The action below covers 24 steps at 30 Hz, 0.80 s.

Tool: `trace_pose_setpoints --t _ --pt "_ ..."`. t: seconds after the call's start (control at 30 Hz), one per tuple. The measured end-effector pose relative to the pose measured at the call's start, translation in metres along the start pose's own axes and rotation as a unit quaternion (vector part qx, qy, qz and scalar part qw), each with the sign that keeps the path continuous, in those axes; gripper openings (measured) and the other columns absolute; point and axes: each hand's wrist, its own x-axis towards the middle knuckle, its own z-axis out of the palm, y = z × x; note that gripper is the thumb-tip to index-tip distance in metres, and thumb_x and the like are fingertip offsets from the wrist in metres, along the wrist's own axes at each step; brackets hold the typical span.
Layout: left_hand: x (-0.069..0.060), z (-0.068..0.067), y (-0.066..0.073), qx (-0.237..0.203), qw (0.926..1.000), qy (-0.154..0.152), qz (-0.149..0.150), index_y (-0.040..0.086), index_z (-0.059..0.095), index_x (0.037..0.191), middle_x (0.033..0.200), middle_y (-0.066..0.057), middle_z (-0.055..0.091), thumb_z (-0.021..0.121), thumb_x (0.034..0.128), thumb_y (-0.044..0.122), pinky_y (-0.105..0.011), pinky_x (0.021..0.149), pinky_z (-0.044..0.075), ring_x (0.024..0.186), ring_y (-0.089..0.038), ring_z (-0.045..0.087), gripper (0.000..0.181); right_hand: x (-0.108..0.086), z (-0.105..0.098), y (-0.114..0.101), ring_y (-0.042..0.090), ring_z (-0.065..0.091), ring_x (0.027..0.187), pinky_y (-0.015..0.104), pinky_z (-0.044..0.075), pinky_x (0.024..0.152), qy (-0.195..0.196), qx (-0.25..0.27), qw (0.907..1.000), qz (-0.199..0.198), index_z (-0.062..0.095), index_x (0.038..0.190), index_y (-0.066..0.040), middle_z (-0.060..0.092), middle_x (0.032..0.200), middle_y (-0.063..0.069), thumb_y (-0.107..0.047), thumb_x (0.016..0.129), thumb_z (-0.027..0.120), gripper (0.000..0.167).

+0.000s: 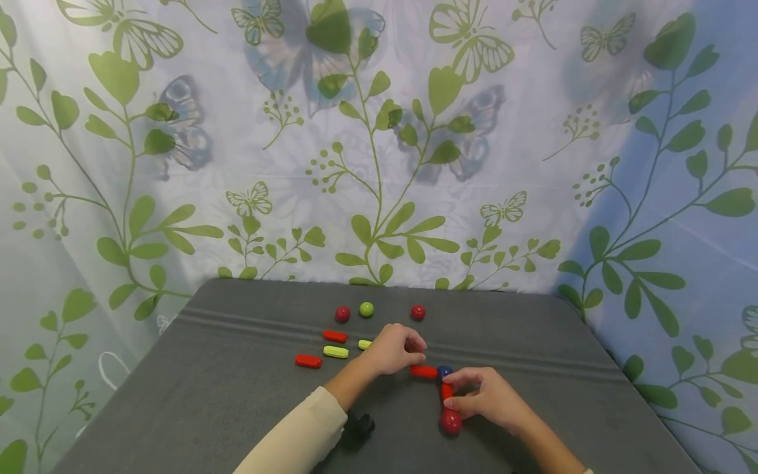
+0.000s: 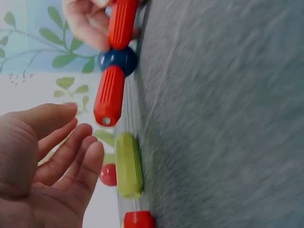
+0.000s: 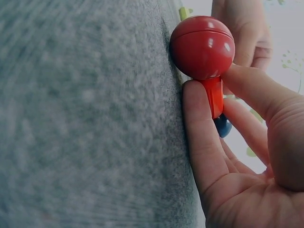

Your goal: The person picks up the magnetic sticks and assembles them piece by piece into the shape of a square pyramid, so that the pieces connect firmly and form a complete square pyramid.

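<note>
My right hand pinches a red rod between thumb and fingers. A glossy red ball sits on the rod's near end and a blue ball on its far end. From the blue ball a second red rod sticks out sideways, showing a hole in its free end. Close to that free end is my left hand, its fingers loosely bent and holding nothing. In the left wrist view, a gap separates its fingertips from the rod.
Loose red rods and yellow-green rods lie left of my left hand, one partly hidden by it. Farther back are a green ball and two red balls. A patterned curtain hangs behind the grey table.
</note>
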Motion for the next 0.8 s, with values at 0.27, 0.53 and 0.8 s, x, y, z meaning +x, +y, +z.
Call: trace_pose_setpoints --t 0.27,0.53,0.8 --pt "0.024 -0.01 -0.015 -0.026 0.9977 0.061 -0.018 0.007 0.077 0.109 0.097 0.001 0.075 0.074 0.0951 0.018 -0.024 0.08 0.055 0.085 -0.007 0.064 0.018 0.002 -0.001 -0.002 0.022 0.075 0.078 0.039 0.063 0.073 -0.002 0.018 0.9998 0.011 0.063 0.129 0.01 0.063 0.11 0.017 -0.013 0.088 0.081 0.051" --pt "0.055 -0.009 -0.027 -0.036 0.9936 0.09 -0.058 0.009 0.071 0.12 0.114 -0.007 0.068 0.071 0.0976 0.021 -0.036 0.088 0.054 0.1 -0.02 0.063 0.026 0.003 -0.001 -0.003 0.022 0.075 0.078 0.039 0.063 0.073 0.0 0.021 0.9997 0.015 0.063 0.129 0.01 0.063 0.108 0.015 -0.012 0.086 0.083 0.052" --pt "0.071 -0.005 -0.033 -0.066 0.9901 0.084 -0.092 0.005 0.063 0.136 0.134 -0.019 0.057 0.072 0.0965 0.018 -0.047 0.097 0.052 0.116 -0.032 0.061 0.042 0.003 0.0 -0.003 0.021 0.074 0.078 0.039 0.063 0.073 0.0 0.022 0.9996 0.021 0.063 0.128 0.009 0.062 0.109 0.015 -0.011 0.085 0.083 0.052"
